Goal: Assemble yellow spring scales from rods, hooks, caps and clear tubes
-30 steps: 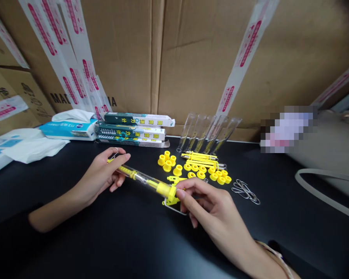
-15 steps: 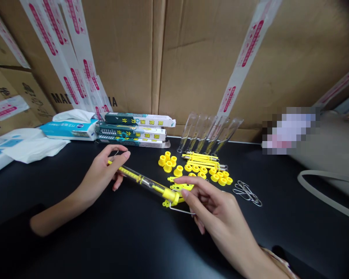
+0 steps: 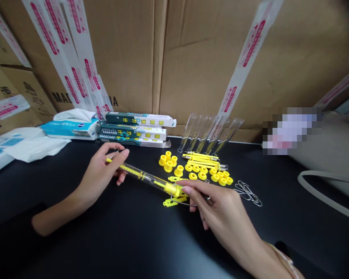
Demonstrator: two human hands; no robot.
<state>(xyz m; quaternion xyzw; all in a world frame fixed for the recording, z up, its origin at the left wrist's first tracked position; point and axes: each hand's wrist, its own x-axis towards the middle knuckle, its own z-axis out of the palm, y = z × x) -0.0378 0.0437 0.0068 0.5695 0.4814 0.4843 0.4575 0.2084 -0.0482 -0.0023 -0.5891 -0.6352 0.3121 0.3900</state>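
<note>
A clear tubular spring scale (image 3: 152, 181) slants across the middle, held above the table by both hands. My left hand (image 3: 100, 166) is closed on its left end, with a bent wire hook (image 3: 113, 155) showing between thumb and index finger. Inside the tube are a yellow scaled rod and a metal spring. My right hand (image 3: 223, 205) pinches the right end at the yellow cap (image 3: 172, 188). Below this cap, a bent wire (image 3: 182, 202) runs back under the right fingers. Flat yellow tabs (image 3: 170, 202) lie beneath, partly covered by the hand.
Behind lie yellow flanged plugs (image 3: 168, 166), yellow rods with springs (image 3: 202, 157) and upright clear tubes (image 3: 202, 133). Wire hooks (image 3: 248, 193) lie to the right. Printed boxes (image 3: 133, 133) and a tissue pack (image 3: 71, 130) stand back left, before a large carton (image 3: 206, 58).
The capped right end of the spring scale has risen slightly, and the bent wire beside it has swung up. My right fingers have shifted around the cap. My left hand has barely moved.
</note>
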